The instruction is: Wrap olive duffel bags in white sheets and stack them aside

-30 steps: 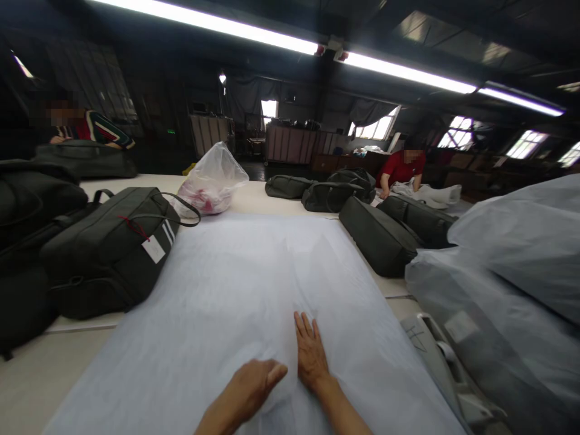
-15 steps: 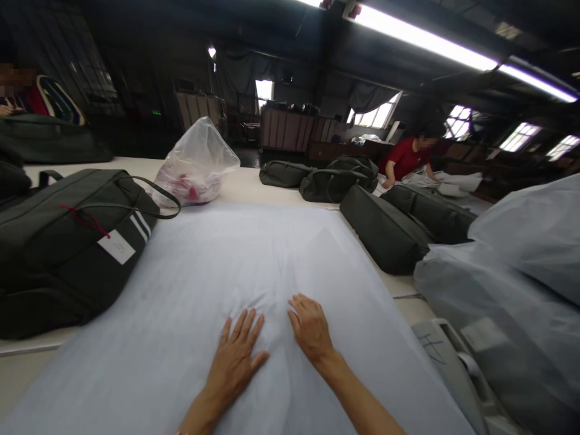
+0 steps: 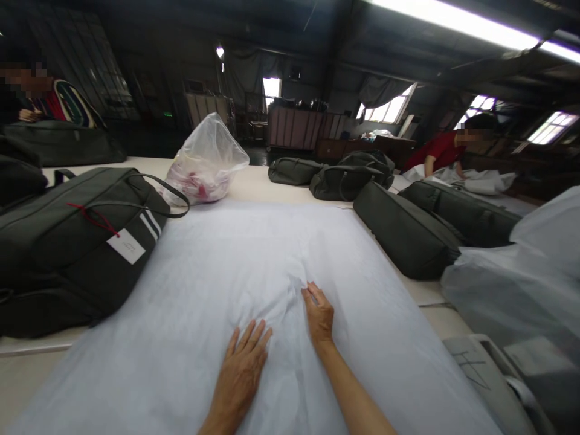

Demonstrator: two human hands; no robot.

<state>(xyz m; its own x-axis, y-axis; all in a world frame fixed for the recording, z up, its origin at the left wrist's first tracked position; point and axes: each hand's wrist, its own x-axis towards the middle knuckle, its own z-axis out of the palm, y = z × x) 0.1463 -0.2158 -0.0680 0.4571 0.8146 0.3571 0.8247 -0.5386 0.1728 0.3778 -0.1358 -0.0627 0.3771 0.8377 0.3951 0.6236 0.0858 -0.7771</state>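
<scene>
A large pale, thin sheet [image 3: 208, 278] covers the middle of the table. My left hand [image 3: 244, 362] lies flat on it near the bottom centre, fingers spread. My right hand [image 3: 319, 311] is a little farther forward and to the right, its thumb and fingertips pinching the sheet, which is raised and creased there. Wrinkles run between the two hands. To the left of the sheet sits a dark green bag [image 3: 81, 248] with a white tag [image 3: 125, 246] on a red cord.
Behind the sheet stands a clear plastic bag [image 3: 206, 163] with reddish contents. More dark bags [image 3: 403, 232] line the right side, near translucent plastic [image 3: 493, 290] and a grey device [image 3: 484, 374]. One person in red [image 3: 437, 154] is at the back right, another at the far left.
My right hand has moved slightly forward and its fingers have closed on the sheet, lifting creases. My left hand stays flat. The view has shifted a little, and the person in red leans lower.
</scene>
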